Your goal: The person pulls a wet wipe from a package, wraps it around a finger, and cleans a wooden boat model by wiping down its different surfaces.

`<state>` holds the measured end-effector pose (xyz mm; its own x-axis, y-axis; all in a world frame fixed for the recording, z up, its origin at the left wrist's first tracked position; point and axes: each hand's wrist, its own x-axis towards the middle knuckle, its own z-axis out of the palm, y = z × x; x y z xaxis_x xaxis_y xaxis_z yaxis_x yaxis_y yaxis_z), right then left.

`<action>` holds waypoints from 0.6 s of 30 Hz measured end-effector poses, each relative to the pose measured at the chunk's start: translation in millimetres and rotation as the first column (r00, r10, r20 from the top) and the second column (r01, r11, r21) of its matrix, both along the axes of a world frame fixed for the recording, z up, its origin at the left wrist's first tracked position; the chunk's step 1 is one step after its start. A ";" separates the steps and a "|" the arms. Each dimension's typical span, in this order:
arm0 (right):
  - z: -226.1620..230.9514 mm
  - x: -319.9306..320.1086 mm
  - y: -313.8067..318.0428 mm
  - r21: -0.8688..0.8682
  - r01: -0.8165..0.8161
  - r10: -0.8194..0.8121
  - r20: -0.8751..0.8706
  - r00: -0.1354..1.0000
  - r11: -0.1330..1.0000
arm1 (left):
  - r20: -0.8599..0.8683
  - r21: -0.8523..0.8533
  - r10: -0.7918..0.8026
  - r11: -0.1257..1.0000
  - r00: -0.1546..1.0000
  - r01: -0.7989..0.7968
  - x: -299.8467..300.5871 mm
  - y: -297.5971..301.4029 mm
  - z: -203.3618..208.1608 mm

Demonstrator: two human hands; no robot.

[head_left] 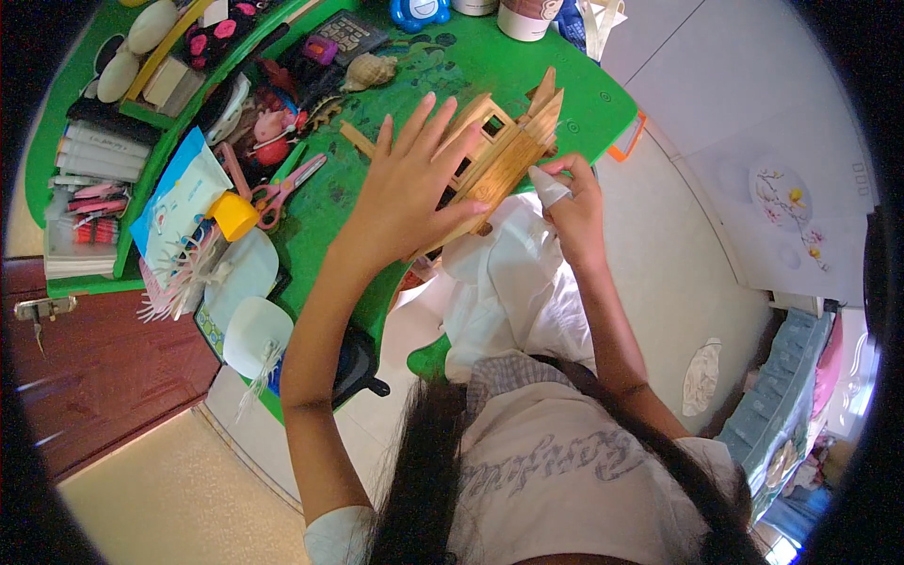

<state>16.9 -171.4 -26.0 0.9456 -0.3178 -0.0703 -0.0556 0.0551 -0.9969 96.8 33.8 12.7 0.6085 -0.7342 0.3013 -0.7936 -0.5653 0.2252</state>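
Note:
A varnished wooden model (513, 165) with square window openings and pointed pieces at its far end stands at the near edge of the green table. My left hand (411, 184) lies across it with fingers stretched and spread; the thumb rests along its near side. Some of the model is hidden under that palm. At the model's right side, my right hand (576, 212) pinches a small white tissue (548, 185) between thumb and fingers, close to the wood. White fabric (508, 250) drapes over my lap below the model.
On the green table (589, 104) lie pink scissors (292, 188), a seashell (369, 72), a yellow cap-like piece (233, 216) and small toys. A blue figure (420, 13) and a cup (527, 17) stand at the back. A green shelf holds pens at left.

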 end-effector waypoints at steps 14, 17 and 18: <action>-6.5 21.3 4.9 -0.022 0.172 -0.169 0.080 0.982 0.985 | -0.121 0.060 -0.029 0.998 0.992 0.037 0.1 2.3 1.3; -4.5 19.9 1.9 0.021 0.120 -0.121 0.015 0.993 0.993 | -0.122 0.063 -0.033 0.997 0.992 0.041 0.7 2.3 1.0; -7.0 19.7 1.9 0.022 0.120 -0.120 0.014 0.993 0.993 | -0.127 0.069 -0.032 0.997 0.991 0.041 1.0 2.0 1.6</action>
